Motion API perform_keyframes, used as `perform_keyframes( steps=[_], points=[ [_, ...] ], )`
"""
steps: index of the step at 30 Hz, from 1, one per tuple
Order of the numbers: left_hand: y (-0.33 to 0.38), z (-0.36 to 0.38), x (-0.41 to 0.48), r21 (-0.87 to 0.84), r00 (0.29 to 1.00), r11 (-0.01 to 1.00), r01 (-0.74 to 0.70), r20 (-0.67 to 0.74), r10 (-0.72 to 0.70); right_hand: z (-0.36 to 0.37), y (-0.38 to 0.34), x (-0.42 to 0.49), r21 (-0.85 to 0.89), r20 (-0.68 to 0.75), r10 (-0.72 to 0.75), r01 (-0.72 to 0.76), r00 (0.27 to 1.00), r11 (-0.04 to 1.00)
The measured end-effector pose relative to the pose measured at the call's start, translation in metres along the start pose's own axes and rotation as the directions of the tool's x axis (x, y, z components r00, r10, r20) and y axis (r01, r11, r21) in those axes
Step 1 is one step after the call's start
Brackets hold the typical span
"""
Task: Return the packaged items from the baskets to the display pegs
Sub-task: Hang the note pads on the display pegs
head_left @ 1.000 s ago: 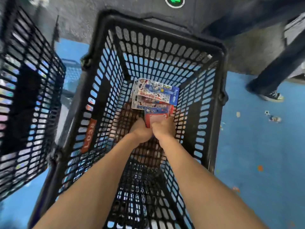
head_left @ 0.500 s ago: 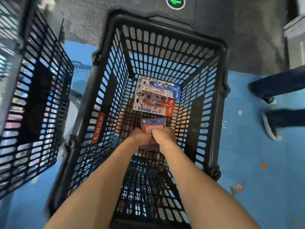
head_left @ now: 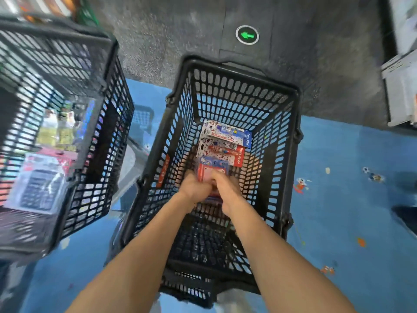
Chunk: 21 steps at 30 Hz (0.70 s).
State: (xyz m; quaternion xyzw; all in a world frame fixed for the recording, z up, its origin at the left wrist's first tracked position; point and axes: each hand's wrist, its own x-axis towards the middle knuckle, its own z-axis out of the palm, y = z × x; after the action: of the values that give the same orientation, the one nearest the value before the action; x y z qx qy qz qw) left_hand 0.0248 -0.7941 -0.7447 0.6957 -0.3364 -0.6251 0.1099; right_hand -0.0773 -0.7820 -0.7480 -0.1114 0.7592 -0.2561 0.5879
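1. The head view looks down into a black basket [head_left: 243, 75] that sits on a blue floor [head_left: 338, 222].
2. Both bare arms reach down into this basket.
3. The left hand [head_left: 195, 188] and the right hand [head_left: 225, 188] are side by side and touching.
4. The fingers of both hands are curled tight on the near end of a small red and blue pack [head_left: 212, 169].
5. That pack is low inside the basket, near the bottom.
6. Its far end lies over the edge of a red pack [head_left: 222, 151].
7. The red pack lies flat on the basket bottom.
8. A blue pack [head_left: 228, 133] lies flat just past the red one, and they touch.
9. An orange label [head_left: 163, 173] is on the left wall of the basket.
10. A second black basket [head_left: 110, 136] is on the left, close by.
11. It holds more things, but they are too blurry to name.
12. Past the baskets, the floor turns gray, with a round green arrow [head_left: 247, 35] on it.
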Motion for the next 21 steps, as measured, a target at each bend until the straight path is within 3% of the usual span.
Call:
perform_keyframes(
  steps=[3, 6, 10, 14, 21],
  points=[
    [0.015, -0.022, -0.031, -0.063, 0.994, 0.992, -0.106, -0.008, 0.105, 0.003, -0.019, -0.032, 0.060, 0.040, -0.104, 0.101, 0.994, 0.993],
    [0.031, -0.052, -0.069, -0.171, 0.995, 0.980, -0.100, -0.022, 0.098, 0.017, -0.039, -0.076, 0.091, 0.088, -0.126, 0.118, 0.988, 0.989],
    [0.053, -0.098, -0.120, -0.299, 0.978, 0.932, -0.203, -0.023, 0.206, 0.047, -0.061, -0.130, 0.111, 0.124, -0.242, 0.229, 0.962, 0.967],
    [0.067, -0.170, -0.187, -0.410, 0.966, 0.882, -0.234, 0.004, 0.259, 0.083, -0.085, -0.204, 0.105, 0.160, -0.445, 0.433, 0.881, 0.895],
    [0.058, -0.320, -0.318, -0.526, 0.928, 0.788, -0.320, -0.005, 0.373, 0.173, -0.108, -0.362, 0.173, 0.310, -0.636, 0.616, 0.706, 0.768]
  ],
)
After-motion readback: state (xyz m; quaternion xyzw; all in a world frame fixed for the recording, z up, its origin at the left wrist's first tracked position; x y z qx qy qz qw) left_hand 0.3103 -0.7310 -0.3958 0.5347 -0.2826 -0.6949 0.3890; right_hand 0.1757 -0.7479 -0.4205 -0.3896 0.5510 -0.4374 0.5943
